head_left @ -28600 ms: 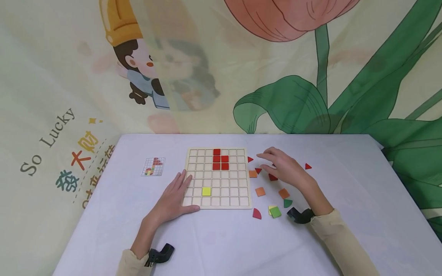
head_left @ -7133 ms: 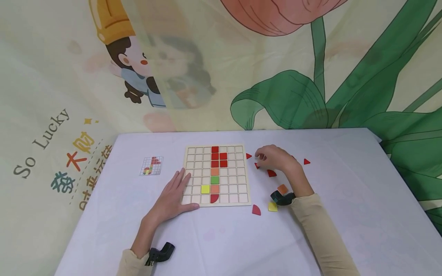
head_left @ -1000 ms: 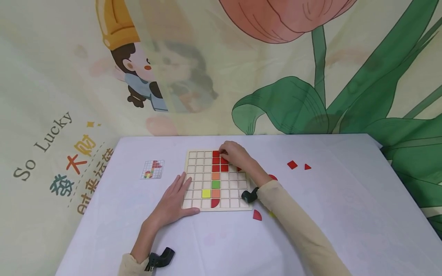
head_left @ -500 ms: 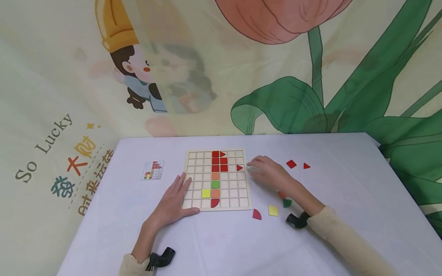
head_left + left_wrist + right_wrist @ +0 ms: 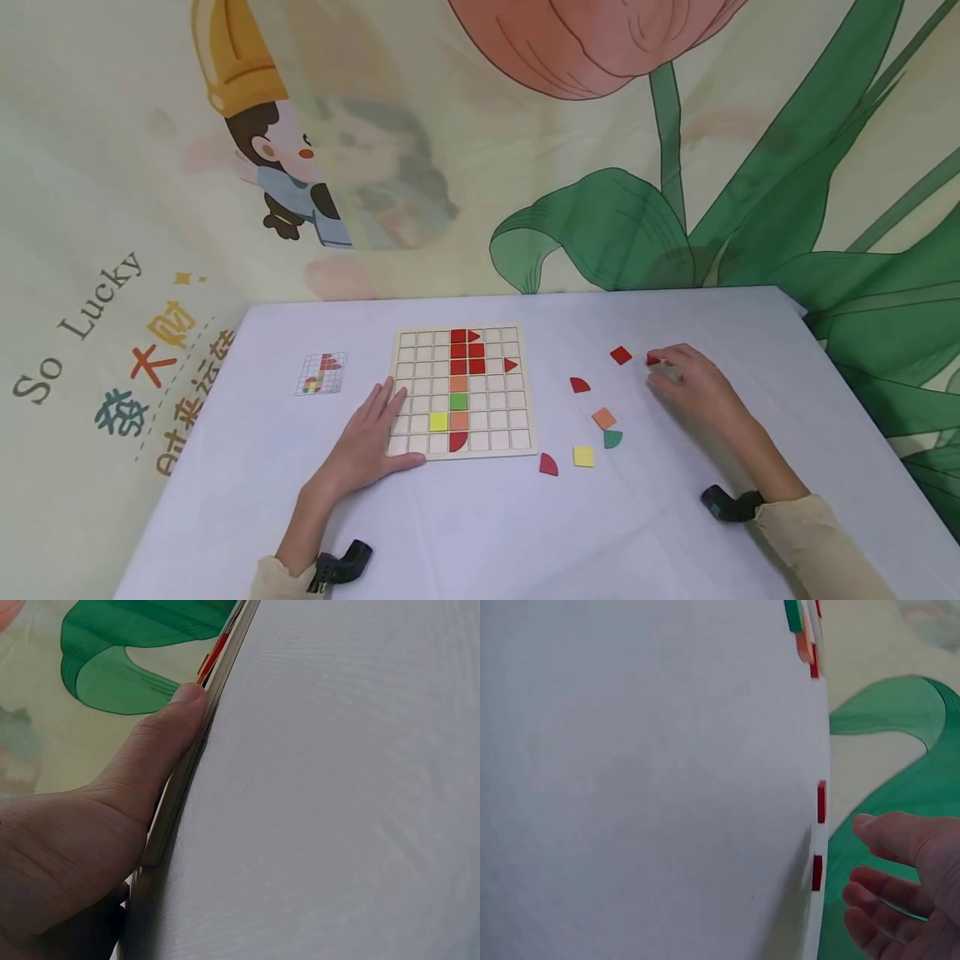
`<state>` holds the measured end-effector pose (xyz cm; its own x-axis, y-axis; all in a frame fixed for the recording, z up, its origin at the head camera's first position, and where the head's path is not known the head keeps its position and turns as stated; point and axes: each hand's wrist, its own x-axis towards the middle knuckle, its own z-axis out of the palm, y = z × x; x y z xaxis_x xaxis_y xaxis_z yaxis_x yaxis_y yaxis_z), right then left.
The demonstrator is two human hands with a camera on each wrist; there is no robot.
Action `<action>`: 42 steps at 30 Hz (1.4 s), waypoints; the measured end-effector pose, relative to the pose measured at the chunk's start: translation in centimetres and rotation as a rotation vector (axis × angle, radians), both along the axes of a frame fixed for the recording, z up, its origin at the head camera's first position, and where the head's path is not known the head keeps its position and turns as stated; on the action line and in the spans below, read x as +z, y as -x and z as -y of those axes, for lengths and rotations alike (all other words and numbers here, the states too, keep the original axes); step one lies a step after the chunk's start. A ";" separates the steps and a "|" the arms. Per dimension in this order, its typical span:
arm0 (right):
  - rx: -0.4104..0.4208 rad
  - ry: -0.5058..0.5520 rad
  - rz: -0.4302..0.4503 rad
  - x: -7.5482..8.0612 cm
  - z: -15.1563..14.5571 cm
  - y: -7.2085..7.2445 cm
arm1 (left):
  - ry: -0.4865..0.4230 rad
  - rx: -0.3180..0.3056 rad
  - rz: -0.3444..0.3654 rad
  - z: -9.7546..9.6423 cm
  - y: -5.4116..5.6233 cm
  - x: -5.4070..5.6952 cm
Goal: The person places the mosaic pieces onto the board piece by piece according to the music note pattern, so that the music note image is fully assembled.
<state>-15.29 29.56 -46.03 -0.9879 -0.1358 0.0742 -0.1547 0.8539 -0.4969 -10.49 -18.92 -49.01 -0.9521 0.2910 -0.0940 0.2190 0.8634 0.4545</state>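
Observation:
In the head view a square wooden grid board (image 5: 491, 417) holds red, orange, green and yellow squares, two red triangles and a red quarter-round piece. My left hand (image 5: 362, 437) lies at the board's left side with fingers spread, its thumb at the front edge; the left wrist view shows this thumb (image 5: 169, 731) against the board's edge. My right hand (image 5: 701, 383) is over the table to the right, thumb and fingers parted around a loose red triangle (image 5: 652, 358), partly hidden by the fingers. The right wrist view shows the hand (image 5: 907, 881) apart from the red pieces.
Between board and right hand lie a red square (image 5: 621, 356), red quarter-rounds (image 5: 580, 385), an orange square (image 5: 603, 418), a green quarter-round (image 5: 612, 438) and a yellow square (image 5: 583, 457). A small printed pattern card (image 5: 321, 374) lies left of the board.
Orange and green squares, a red quarter-round and two red triangles have been added to the board. Lately my right hand has moved from the board rightward to the loose triangle; my left hand stays.

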 end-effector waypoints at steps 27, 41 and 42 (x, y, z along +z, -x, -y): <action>-0.062 -0.178 0.027 0.0 1.0 3.1 | -0.019 -0.001 0.004 -0.1 -0.1 0.1; 0.019 0.086 -0.075 2.1 6.7 4.3 | -0.001 0.003 -0.006 0.2 -0.1 0.1; 0.048 0.104 -0.077 2.3 8.0 4.5 | 0.000 0.002 -0.004 0.1 -0.1 0.1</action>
